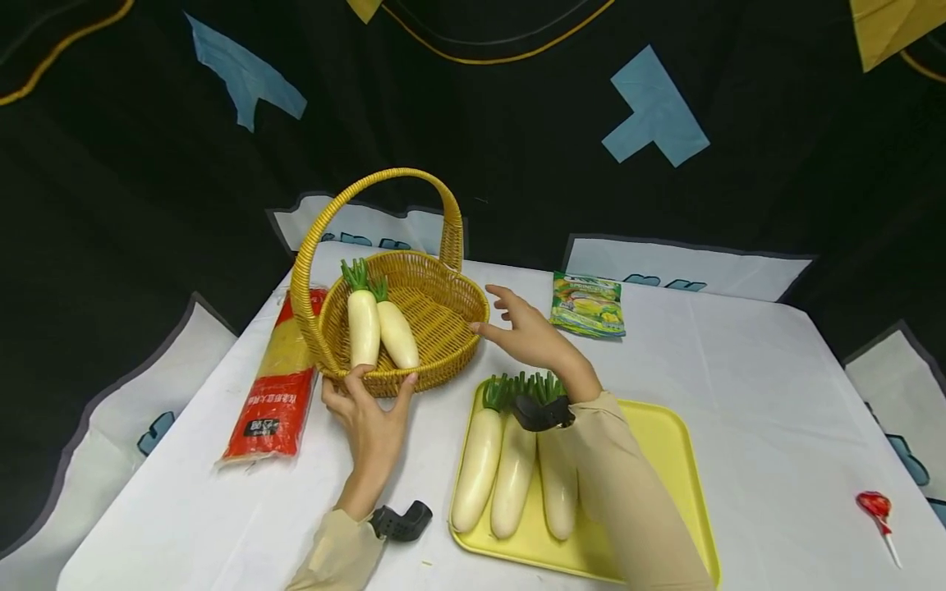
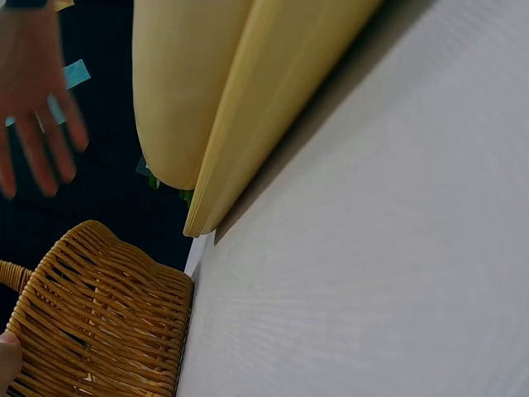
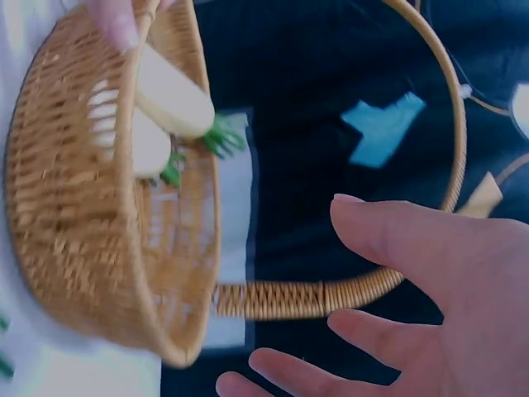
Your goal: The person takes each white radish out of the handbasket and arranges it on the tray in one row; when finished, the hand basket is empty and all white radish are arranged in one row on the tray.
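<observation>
A woven wicker basket (image 1: 443, 371) with a tall arched handle (image 1: 325, 222) sits at the back left of the table. Two white radishes (image 1: 364, 327) with green tops lean inside its left part. My left hand (image 1: 373, 427) grips the front rim, its thumb and fingertips on the edge. Beside the right rim my right hand (image 1: 528, 332) is held out, fingers spread and nothing in them. In the right wrist view this same hand (image 3: 438, 306) overlaps the basket's handle (image 3: 281, 299). Several more white radishes (image 1: 476, 476) lie on a yellow tray (image 1: 668, 435), partly hidden by my right sleeve.
Left of the basket lies a red and yellow plastic bag (image 1: 273, 410), its upper end behind the basket. A green packet (image 1: 587, 308) is at the back of the white table (image 1: 754, 427). Near the right edge lies a red lollipop (image 1: 874, 505). A dark cloth hangs behind.
</observation>
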Available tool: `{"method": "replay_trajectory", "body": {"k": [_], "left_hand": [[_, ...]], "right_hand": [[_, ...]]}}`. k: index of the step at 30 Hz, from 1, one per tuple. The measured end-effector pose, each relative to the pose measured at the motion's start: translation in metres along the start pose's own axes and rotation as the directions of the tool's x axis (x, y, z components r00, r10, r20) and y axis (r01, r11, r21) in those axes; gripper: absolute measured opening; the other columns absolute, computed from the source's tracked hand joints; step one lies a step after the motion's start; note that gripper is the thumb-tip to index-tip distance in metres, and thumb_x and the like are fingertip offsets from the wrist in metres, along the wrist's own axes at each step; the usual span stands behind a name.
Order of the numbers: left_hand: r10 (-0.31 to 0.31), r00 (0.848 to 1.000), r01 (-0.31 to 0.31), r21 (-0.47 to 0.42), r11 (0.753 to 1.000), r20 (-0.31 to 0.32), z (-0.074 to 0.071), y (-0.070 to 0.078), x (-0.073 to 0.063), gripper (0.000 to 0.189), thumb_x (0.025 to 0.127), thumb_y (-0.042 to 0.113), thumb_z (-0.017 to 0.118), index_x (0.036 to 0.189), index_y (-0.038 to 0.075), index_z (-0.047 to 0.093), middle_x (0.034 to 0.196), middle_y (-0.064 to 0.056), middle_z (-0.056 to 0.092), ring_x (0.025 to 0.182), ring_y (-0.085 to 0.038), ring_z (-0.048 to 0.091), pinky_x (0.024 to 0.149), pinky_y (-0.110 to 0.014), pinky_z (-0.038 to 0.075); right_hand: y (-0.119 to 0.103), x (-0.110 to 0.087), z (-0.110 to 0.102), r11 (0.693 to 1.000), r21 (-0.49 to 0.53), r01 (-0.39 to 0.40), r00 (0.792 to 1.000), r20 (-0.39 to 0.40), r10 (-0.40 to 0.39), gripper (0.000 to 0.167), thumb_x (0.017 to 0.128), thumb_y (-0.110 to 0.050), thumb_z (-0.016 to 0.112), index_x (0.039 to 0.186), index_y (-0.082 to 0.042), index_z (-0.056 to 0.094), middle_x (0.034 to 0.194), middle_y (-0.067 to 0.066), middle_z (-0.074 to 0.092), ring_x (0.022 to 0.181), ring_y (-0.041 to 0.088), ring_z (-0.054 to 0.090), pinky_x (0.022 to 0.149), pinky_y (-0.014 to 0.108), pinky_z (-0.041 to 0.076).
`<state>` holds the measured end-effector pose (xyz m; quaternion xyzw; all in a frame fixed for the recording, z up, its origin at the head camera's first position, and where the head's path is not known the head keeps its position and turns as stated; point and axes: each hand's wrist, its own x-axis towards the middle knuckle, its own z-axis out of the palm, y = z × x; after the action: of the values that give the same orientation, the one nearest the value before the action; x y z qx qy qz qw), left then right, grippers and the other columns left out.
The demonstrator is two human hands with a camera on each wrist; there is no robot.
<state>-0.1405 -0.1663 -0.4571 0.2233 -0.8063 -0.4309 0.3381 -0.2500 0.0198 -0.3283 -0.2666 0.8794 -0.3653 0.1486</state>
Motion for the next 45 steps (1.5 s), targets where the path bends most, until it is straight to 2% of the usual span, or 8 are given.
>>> {"method": "replay_trajectory", "body": {"k": [7,21,29,36,42,45], "left_hand": [[-0.001,1.000,0.000,0.007,1.000,0.016,0.001,0.001,-0.001,0.062,0.072,0.042,0.072,0.113,0.009,0.039,0.139,-0.026,0.004,0.129,-0.042,0.011,0.103,-0.054,0.019],[0.031,1.000,-0.031,0.017,0.999,-0.004,0.003,0.002,-0.001,0.062,0.072,0.041,0.073,0.113,0.010,0.039,0.136,-0.028,0.007,0.125,-0.045,0.016,0.100,-0.055,0.020],[0.014,1.000,-0.014,0.015,1.000,-0.017,0.001,0.001,0.000,0.063,0.072,0.042,0.073,0.114,0.009,0.039,0.137,-0.028,0.006,0.127,-0.044,0.014,0.102,-0.055,0.021],[-0.001,1.000,0.001,0.006,1.000,-0.023,0.001,0.000,-0.002,0.063,0.071,0.044,0.073,0.113,0.009,0.040,0.137,-0.028,0.006,0.128,-0.042,0.014,0.101,-0.054,0.022],[0.024,0.999,-0.024,0.010,1.000,-0.022,0.000,0.001,-0.001,0.062,0.072,0.043,0.072,0.112,0.008,0.040,0.137,-0.030,0.006,0.127,-0.044,0.015,0.101,-0.054,0.021],[0.016,1.000,-0.016,0.014,1.000,-0.015,0.000,0.001,-0.001,0.062,0.072,0.043,0.072,0.112,0.009,0.040,0.137,-0.029,0.006,0.128,-0.044,0.014,0.102,-0.054,0.020]], "right_hand": [[-0.016,0.030,0.016,0.998,-0.010,0.064,0.997,0.034,-0.063,0.068,0.089,-0.035,0.054,0.143,-0.010,0.022,0.142,0.014,0.036,0.129,0.028,0.038,0.101,0.044,0.036],[-0.032,0.071,0.043,0.998,-0.063,0.031,0.992,0.123,-0.023,0.066,0.089,-0.033,0.054,0.143,-0.010,0.023,0.143,0.012,0.035,0.130,0.027,0.037,0.104,0.041,0.034],[-0.034,0.095,0.072,0.996,-0.094,-0.008,0.978,0.205,0.027,0.071,0.088,-0.033,0.055,0.144,-0.010,0.018,0.145,0.014,0.033,0.130,0.026,0.037,0.105,0.038,0.032],[-0.037,0.104,0.091,0.995,-0.098,-0.032,0.975,0.217,0.053,0.077,0.085,-0.030,0.060,0.144,-0.007,0.016,0.144,0.013,0.034,0.129,0.024,0.039,0.105,0.035,0.033],[-0.036,0.109,0.096,0.994,-0.089,-0.056,0.972,0.222,0.075,0.084,0.082,-0.025,0.065,0.145,-0.007,0.013,0.141,0.015,0.037,0.124,0.026,0.043,0.100,0.036,0.038],[-0.033,0.110,0.098,0.993,-0.101,-0.068,0.970,0.227,0.089,0.086,0.080,-0.026,0.067,0.145,-0.007,0.012,0.140,0.015,0.039,0.124,0.026,0.044,0.100,0.036,0.038]]}}
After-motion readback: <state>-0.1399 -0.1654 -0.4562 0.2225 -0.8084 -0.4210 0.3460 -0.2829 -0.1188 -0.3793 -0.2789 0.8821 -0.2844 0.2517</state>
